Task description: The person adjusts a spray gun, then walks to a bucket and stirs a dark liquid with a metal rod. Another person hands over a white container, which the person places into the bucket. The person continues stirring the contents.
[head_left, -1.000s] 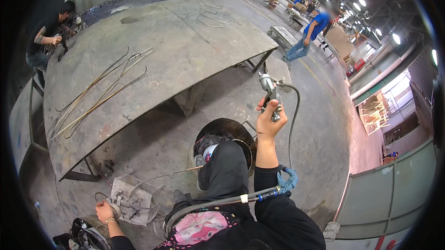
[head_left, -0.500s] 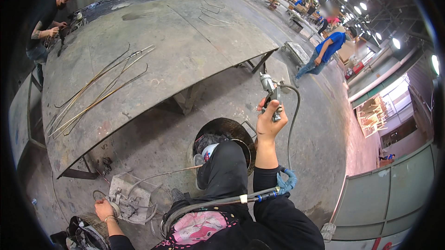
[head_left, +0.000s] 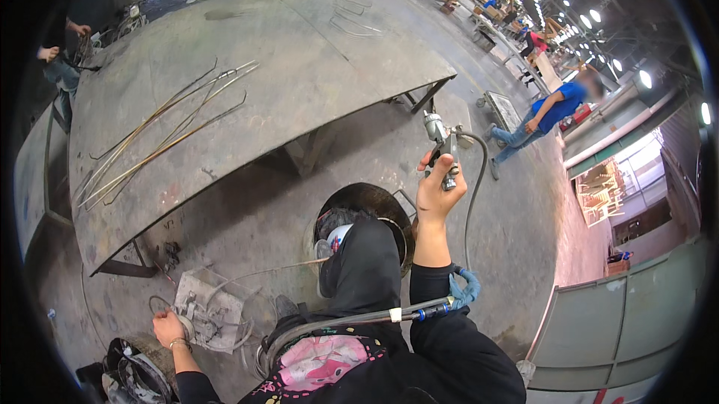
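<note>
Ahead of me stood a big steel worktable (head_left: 299,67) with long bent metal rods (head_left: 157,138) lying across it. A round dark drum (head_left: 374,205) sat beside my knee. 1 person in blue (head_left: 550,116) walked the aisle.

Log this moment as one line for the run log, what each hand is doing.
right hand: raised, gripping air tool with hose | left hand: down on bent wire at floor jig | rods on steel table
</note>
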`<state>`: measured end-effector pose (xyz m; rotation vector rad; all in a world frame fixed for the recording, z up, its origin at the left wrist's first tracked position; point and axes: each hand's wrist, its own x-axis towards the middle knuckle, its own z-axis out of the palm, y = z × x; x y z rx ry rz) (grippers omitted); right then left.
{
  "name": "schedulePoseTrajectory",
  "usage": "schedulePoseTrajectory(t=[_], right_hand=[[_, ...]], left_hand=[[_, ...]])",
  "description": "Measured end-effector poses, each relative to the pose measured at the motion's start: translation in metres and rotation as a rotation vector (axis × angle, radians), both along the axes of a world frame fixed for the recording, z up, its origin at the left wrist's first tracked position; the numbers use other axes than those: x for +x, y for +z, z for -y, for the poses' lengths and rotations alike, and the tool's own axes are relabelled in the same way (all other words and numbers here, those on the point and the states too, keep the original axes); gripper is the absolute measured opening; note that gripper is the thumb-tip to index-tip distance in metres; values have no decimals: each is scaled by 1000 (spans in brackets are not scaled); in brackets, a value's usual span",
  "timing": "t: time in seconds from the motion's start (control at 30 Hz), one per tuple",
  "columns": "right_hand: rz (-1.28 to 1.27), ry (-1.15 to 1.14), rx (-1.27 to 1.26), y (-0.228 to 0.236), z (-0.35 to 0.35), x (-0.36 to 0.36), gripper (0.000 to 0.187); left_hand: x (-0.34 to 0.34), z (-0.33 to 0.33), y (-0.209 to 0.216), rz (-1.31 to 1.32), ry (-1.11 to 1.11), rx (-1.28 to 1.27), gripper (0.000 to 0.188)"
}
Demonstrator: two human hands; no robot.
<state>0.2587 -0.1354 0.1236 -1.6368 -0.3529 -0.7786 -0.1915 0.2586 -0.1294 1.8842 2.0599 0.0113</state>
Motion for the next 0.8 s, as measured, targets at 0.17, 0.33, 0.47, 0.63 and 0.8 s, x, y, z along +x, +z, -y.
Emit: schedulePoseTrajectory(t=[0.17,0.33,0.47,0.63,0.8], right_hand=[[-72,46,-36,-16,-7,2,52],[-190,216,-89,-56,-33,-9,55],[-142,362,-207,-89,-68,-9,47],[-14,464,-383,-138,-106,-4,41],[48,452,-543,-200,-125,-14,48]], left_hand=[[-4,-2,-5,-6,2,-8,42],[-5,-1,-8,-65,14,37,42],[-2,3,-7,-43,58,40,42],[0,7,-3,-25,112,67,41],[1,3,-7,-34,84,85,40]])
